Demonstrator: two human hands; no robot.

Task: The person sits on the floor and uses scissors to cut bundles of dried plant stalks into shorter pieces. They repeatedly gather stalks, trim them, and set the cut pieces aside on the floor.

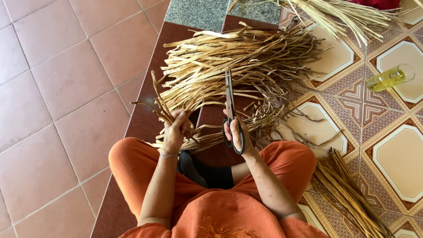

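Head view, looking down on a seated person in orange clothing with knees spread. Left hand [175,132]: clenched around a small bunch of dry strips [164,115], their ends fanning up and left from the fist; a thin bracelet [169,154] sits at the wrist. Right hand [236,132]: fingers through the black loops of a pair of scissors [230,105], gripping them, blades pointing up and away from the body, nearly together; whether they touch a strip cannot be told. Large heap of tan dried strips [238,61]: lies on the floor just beyond both hands, ends toward the person. Second bundle of darker strips [348,194]: on the floor beside the right knee, cut off at the lower edge. Paler straw-coloured bundle [343,15]: top right, partly out of frame. Clear plastic bottle [390,78]: lying on its side at the right, holding yellow liquid, no label visible. Red object [379,3]: at the top edge, too cropped to identify. Surface: plain terracotta tiles [57,88] at left, a dark maroon step [145,119] down the middle, patterned cream-and-brown tiles [387,145] at right, grey speckled stone [196,13] at the top.
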